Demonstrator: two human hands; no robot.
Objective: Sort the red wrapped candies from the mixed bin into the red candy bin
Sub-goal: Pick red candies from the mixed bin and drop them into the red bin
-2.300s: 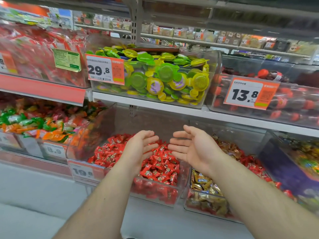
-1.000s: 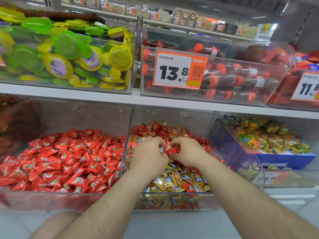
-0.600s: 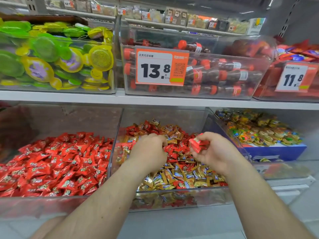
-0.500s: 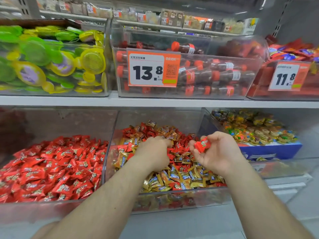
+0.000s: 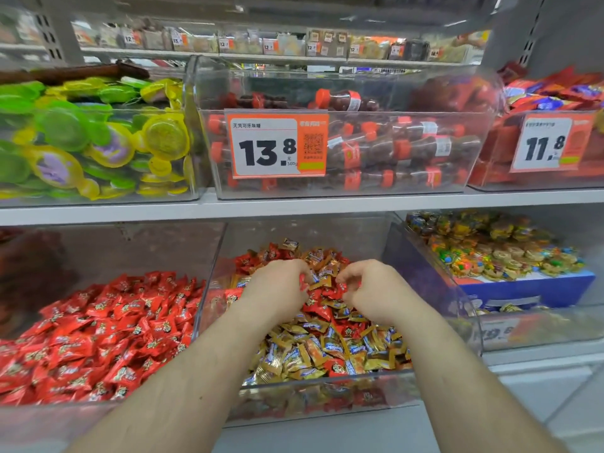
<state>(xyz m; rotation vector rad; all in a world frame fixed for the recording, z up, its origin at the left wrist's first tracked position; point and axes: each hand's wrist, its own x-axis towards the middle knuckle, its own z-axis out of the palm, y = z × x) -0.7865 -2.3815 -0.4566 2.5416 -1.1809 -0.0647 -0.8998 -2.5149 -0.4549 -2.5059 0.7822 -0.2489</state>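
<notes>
The red wrapped candies (image 5: 315, 307) are lying scattered among gold-wrapped candies (image 5: 302, 356) in the mixed bin (image 5: 327, 385), the clear middle bin on the lower shelf, thickest toward the back and centre of the heap. Both hands are working there, knuckles up and fingers curled down into the pile, probably because the red pieces have to be picked out one at a time from between the gold ones. The left hand (image 5: 277, 286) is gripping something red at its fingertips, apparently one or more candies already gathered. The right hand (image 5: 369, 286) is pinching at a red candy just beside it, though whether that piece is lifted free or only being touched cannot be told. The hands are sitting close together over the same patch, which seems to let each collect a few before any trip sideways.

The red candy bin (image 5: 65, 411) is standing directly to the left, touching the mixed bin's wall, already holding a deep layer of red pieces, so the carry will likely be short. Above, a shelf is carrying a bin with an orange price tag (image 5: 277, 145) reading 13.8.
</notes>
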